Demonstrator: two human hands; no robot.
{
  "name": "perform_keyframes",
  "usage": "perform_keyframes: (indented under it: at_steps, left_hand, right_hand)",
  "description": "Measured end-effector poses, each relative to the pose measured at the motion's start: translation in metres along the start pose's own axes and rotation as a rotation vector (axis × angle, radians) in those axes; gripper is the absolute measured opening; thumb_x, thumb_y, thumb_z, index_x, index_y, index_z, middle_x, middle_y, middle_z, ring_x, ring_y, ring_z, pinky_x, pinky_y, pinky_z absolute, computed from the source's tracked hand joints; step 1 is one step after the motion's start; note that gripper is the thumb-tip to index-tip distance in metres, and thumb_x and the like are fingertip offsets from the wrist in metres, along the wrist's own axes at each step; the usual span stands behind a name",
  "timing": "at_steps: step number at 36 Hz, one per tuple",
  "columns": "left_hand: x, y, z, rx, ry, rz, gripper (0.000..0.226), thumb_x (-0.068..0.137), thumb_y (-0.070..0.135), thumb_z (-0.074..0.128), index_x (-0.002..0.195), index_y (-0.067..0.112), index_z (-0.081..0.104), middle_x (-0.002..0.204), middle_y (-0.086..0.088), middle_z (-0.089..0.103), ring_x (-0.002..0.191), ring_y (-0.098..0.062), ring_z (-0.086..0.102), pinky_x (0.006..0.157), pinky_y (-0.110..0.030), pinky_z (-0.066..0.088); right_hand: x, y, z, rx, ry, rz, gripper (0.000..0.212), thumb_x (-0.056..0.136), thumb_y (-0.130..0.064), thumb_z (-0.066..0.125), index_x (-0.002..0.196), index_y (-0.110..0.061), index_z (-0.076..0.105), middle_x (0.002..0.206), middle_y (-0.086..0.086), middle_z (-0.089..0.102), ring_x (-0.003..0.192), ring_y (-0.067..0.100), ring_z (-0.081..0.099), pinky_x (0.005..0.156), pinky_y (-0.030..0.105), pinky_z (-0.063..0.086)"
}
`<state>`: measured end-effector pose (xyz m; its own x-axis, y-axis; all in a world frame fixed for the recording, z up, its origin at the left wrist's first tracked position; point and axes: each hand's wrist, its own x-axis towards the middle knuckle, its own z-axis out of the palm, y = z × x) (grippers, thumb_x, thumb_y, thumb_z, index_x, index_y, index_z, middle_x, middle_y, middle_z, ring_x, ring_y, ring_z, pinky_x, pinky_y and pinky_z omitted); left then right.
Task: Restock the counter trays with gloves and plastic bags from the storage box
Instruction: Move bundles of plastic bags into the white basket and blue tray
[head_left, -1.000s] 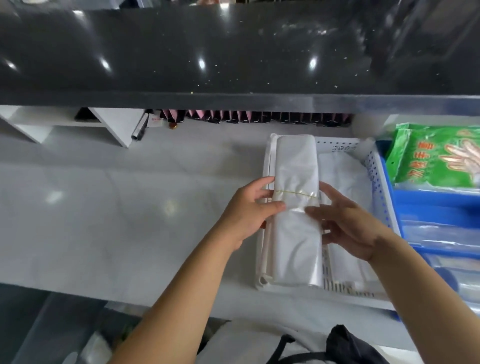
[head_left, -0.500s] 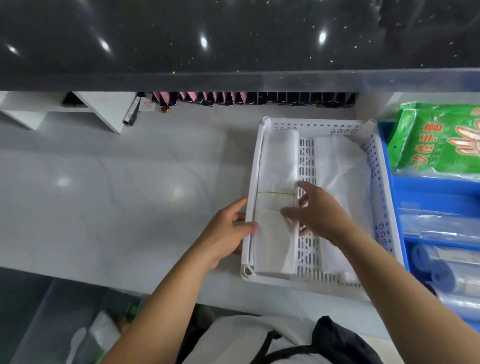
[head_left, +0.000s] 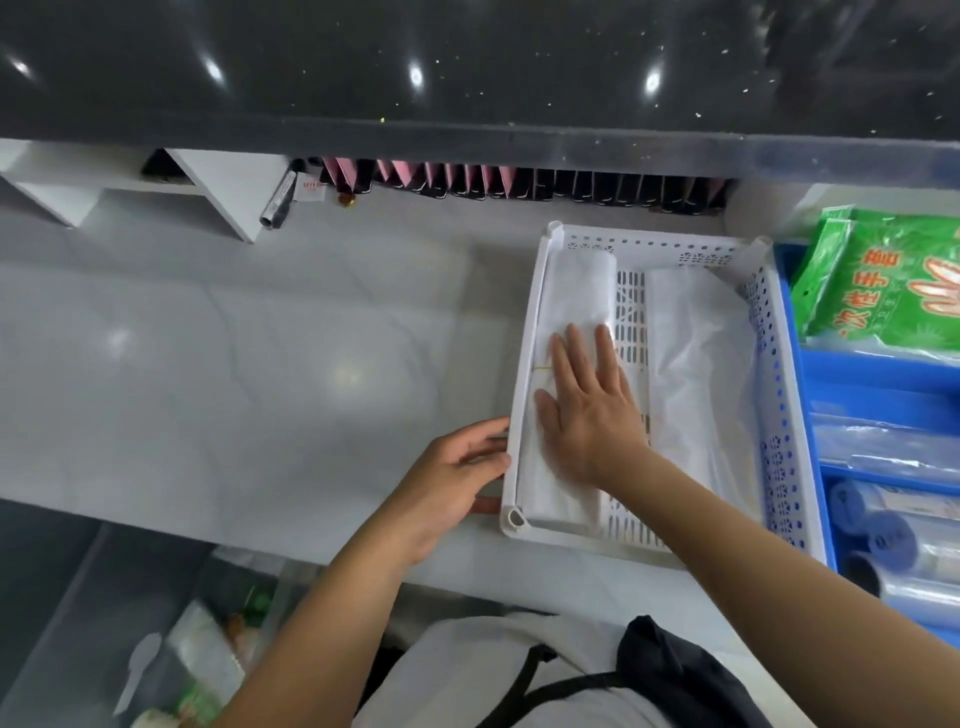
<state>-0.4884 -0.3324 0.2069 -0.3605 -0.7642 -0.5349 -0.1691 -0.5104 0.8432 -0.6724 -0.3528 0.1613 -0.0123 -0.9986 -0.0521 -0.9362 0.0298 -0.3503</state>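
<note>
- The bundle of plastic bags (head_left: 563, 395), bound by a thin rubber band (head_left: 542, 368), lies flat along the near-left side of the white tray (head_left: 530, 332). A second ago it was held above the tray between both hands; it has since come down and settled on the tray floor.
- The right hand (head_left: 589, 410) lies on top of the bundle, fingers straight and spread, palm pressing it down. It grips nothing.
- The left hand (head_left: 452, 478) has let go of the bundle and sits just outside the tray's left wall, fingertips touching the rim, fingers loosely bent; it seems to steady the tray rather than hold it.
- To the right of the pressing hand, past a strip of bare slotted floor, a second stack of bags (head_left: 696, 374) fills the other side of the tray.
- Further right, the blue tray (head_left: 883, 369) carries green glove packets (head_left: 883, 280) and, nearer the person, clear rolls (head_left: 914, 545).
- Judgement: this bundle counts as placed, so the bag side of the restocking is a step further on. Whether more gloves are needed cannot be told from here.
</note>
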Motion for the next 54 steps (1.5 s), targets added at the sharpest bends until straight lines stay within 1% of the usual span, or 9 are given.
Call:
perform_keyframes:
  at_steps: [11, 19, 22, 24, 27, 31, 37, 41, 54]
  left_hand:
    - [-0.046, -0.010, -0.062, -0.010, 0.236, 0.146, 0.033, 0.094, 0.004, 0.061, 0.121, 0.023, 0.067, 0.120, 0.000, 0.070, 0.105, -0.005, 0.067, 0.097, -0.035, 0.054]
    - [-0.145, -0.107, -0.186, 0.113, 0.883, 0.218, 0.049, 0.094, 0.014, 0.061, 0.109, 0.061, 0.059, 0.117, 0.042, 0.057, 0.113, 0.017, 0.050, 0.098, -0.024, 0.044]
    - [-0.182, -0.175, -0.221, 0.363, 1.060, -0.039, 0.056, 0.091, 0.026, 0.067, 0.140, 0.037, 0.044, 0.149, 0.012, 0.042, 0.138, -0.003, 0.037, 0.110, -0.040, 0.037]
    - [-0.205, -0.219, -0.234, 0.396, 1.067, -0.305, 0.074, 0.088, 0.033, 0.070, 0.151, 0.023, 0.033, 0.158, -0.010, 0.032, 0.145, -0.030, 0.028, 0.116, -0.047, 0.027]
    - [-0.233, -0.278, -0.240, 0.321, 0.987, -0.531, 0.080, 0.089, 0.043, 0.066, 0.154, 0.021, 0.027, 0.160, -0.012, 0.029, 0.144, -0.034, 0.029, 0.115, -0.043, 0.027]
    - [-0.249, -0.339, -0.237, 0.213, 0.853, -0.713, 0.077, 0.093, 0.055, 0.053, 0.156, 0.028, 0.018, 0.165, -0.009, 0.015, 0.150, -0.031, 0.015, 0.120, -0.040, 0.018]
    - [-0.245, -0.389, -0.250, 0.007, 0.678, -0.571, 0.064, 0.089, 0.053, 0.062, 0.146, 0.039, 0.036, 0.155, 0.004, 0.036, 0.140, -0.020, 0.036, 0.112, -0.026, 0.032]
    - [-0.221, -0.410, -0.275, -0.212, 0.688, -0.476, 0.040, 0.090, 0.025, 0.068, 0.120, 0.043, 0.049, 0.114, 0.019, 0.051, 0.112, -0.011, 0.054, 0.070, 0.009, 0.032]
    - [-0.111, -0.494, -0.372, -0.364, 0.819, -0.826, 0.067, 0.082, 0.030, 0.069, 0.139, 0.007, 0.044, 0.137, -0.017, 0.054, 0.120, -0.035, 0.055, 0.091, -0.034, 0.045]
  right_hand:
    - [-0.002, -0.063, -0.057, 0.133, -0.063, 0.092, 0.055, 0.098, -0.042, 0.043, 0.148, -0.019, 0.037, 0.160, 0.007, 0.030, 0.151, 0.027, 0.008, 0.121, 0.052, 0.011]
    - [-0.056, -0.238, -0.038, 0.514, -0.196, -0.500, 0.045, 0.095, -0.031, 0.059, 0.139, -0.023, 0.052, 0.146, -0.006, 0.049, 0.140, 0.008, 0.036, 0.111, 0.011, 0.022]
    - [-0.077, -0.288, 0.009, 0.499, -0.471, -0.703, 0.044, 0.094, -0.031, 0.059, 0.137, -0.030, 0.051, 0.139, -0.014, 0.054, 0.125, 0.002, 0.046, 0.101, 0.000, 0.025]
    - [-0.085, -0.314, 0.052, 0.394, -0.666, -0.793, 0.043, 0.091, -0.030, 0.059, 0.134, -0.027, 0.052, 0.130, -0.009, 0.059, 0.116, 0.006, 0.048, 0.095, 0.000, 0.028]
    - [-0.092, -0.339, 0.127, 0.052, -0.900, -0.878, 0.052, 0.089, -0.035, 0.059, 0.137, -0.018, 0.050, 0.134, 0.006, 0.057, 0.125, 0.024, 0.050, 0.105, 0.036, 0.039]
    - [-0.099, -0.357, 0.210, -0.290, -1.000, -0.866, 0.062, 0.090, -0.046, 0.053, 0.145, -0.020, 0.040, 0.150, 0.009, 0.042, 0.139, 0.030, 0.036, 0.111, 0.046, 0.031]
    - [-0.108, -0.361, 0.299, -0.605, -1.044, -0.831, 0.059, 0.092, -0.046, 0.041, 0.148, -0.028, 0.033, 0.154, 0.005, 0.037, 0.143, 0.025, 0.027, 0.115, 0.056, 0.013]
    - [-0.113, -0.357, 0.326, -0.663, -1.010, -0.768, 0.049, 0.092, -0.049, 0.039, 0.138, -0.033, 0.045, 0.144, 0.001, 0.047, 0.138, 0.022, 0.034, 0.111, 0.057, 0.017]
    - [-0.107, -0.358, 0.331, -0.596, -0.951, -0.653, 0.036, 0.094, -0.043, 0.041, 0.126, -0.037, 0.056, 0.135, -0.013, 0.056, 0.132, 0.009, 0.043, 0.115, 0.054, 0.004]
